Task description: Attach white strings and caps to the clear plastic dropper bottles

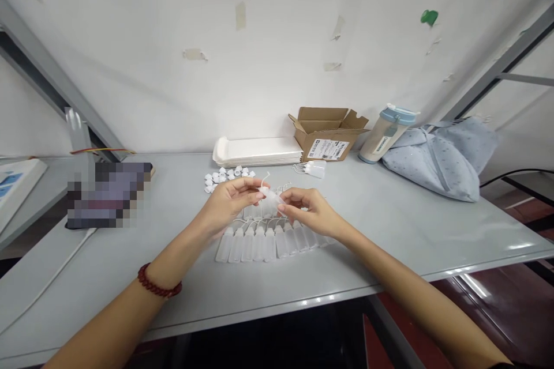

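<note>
Head cam is showing me both hands working over the table (389, 219); L hand (236, 199) is pinching the neck end of a small translucent bottle (272, 203), R hand (311, 210) is gripping the other end btwn thumb & fingers; the bottle is tilting above the table, w/ a thin tube (265, 179) sticking up near L fingertips. Taking it as clock centre: a front row of similar bottles (247, 245) is lying at 6 o'clock w/ tubes on, more showing partly hidden behind; loose white caps (223, 173) are sitting at 10; spare bottles (318, 169) are lying at 2, just before an opened carton (329, 150). Progress, my read: front row is looking done tube-wise; held one is prob. being worked on; loose caps are looking unused; can't tell exact counts.
</note>
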Demonstrator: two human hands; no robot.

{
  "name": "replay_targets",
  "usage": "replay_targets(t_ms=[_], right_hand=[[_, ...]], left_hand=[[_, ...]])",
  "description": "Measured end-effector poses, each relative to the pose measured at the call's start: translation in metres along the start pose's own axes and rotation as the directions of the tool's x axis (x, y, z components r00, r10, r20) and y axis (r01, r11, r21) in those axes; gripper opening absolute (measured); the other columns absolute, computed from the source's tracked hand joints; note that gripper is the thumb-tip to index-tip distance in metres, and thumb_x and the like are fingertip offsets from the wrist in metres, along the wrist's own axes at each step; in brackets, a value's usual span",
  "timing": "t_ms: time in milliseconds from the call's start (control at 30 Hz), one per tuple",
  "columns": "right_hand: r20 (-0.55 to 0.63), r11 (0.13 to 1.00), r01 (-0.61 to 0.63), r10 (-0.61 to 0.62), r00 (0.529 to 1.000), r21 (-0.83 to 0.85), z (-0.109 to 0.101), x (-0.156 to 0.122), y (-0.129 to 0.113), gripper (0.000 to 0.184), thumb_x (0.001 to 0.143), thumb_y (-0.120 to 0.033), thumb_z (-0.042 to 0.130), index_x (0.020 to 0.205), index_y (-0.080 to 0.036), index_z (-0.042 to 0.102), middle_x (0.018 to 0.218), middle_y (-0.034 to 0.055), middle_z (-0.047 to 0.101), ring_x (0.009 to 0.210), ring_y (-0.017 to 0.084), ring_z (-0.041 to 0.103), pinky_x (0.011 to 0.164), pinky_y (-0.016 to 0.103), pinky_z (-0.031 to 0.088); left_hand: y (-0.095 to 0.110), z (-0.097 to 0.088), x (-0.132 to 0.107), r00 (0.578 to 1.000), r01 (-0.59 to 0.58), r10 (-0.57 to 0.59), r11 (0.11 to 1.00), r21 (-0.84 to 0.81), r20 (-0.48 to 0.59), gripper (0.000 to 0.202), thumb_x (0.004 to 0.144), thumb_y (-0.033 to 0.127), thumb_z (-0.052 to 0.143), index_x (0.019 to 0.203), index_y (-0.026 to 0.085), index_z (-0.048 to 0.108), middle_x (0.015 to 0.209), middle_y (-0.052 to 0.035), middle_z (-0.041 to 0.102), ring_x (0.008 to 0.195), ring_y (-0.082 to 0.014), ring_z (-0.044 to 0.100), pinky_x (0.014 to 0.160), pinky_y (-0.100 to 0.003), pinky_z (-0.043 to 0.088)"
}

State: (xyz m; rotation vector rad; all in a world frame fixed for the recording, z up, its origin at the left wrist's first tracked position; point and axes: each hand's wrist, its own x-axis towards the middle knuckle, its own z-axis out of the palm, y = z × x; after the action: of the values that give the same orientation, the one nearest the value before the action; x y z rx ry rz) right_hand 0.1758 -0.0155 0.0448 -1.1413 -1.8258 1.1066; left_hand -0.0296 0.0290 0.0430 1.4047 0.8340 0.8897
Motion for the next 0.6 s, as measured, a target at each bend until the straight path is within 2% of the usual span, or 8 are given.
replay_targets(t_ms=[167,433,600], right_hand=[[0.044,0.984,-0.066,0.06,0.997,0.167,-0.003,0.001,0.002,0.031,0.084,-0.045,0.059,0.085,-0.014,0.063,0.072,0.0019,0.062,0.053,0.009,0.05,0.053,0.023,0.039],[0.007,0.988,-0.085,0.085,0.996,0.128,-0.004,0.004,0.003,0.038,0.088,-0.048,0.05,0.07,-0.015,0.055,0.059,-0.0025,0.05,0.049,0.007,0.037,0.048,0.023,0.029],[0.087,0.951,-0.15,0.131,0.987,0.27,0.0,0.002,0.002,0.036,0.088,-0.052,0.048,0.082,-0.017,0.053,0.059,-0.0048,0.047,0.046,0.006,0.034,0.045,0.022,0.026]], left_hand=[[0.001,0.0,-0.002,0.997,-0.057,0.053,0.995,0.083,0.052,0.022,0.074,0.033,0.071,0.094,0.022,0.071,0.097,-0.0041,0.069,0.095,-0.019,0.06,0.086,-0.033,0.049],[0.01,0.008,-0.006,0.998,-0.055,0.064,0.963,0.265,-0.026,0.021,0.07,0.037,0.071,0.084,0.02,0.069,0.085,-0.0042,0.07,0.084,-0.021,0.064,0.075,-0.033,0.053],[0.01,0.012,-0.008,0.995,-0.073,0.085,0.972,0.223,-0.044,0.018,0.07,0.034,0.072,0.078,0.019,0.067,0.083,-0.0034,0.069,0.082,-0.0198,0.064,0.076,-0.032,0.053]])
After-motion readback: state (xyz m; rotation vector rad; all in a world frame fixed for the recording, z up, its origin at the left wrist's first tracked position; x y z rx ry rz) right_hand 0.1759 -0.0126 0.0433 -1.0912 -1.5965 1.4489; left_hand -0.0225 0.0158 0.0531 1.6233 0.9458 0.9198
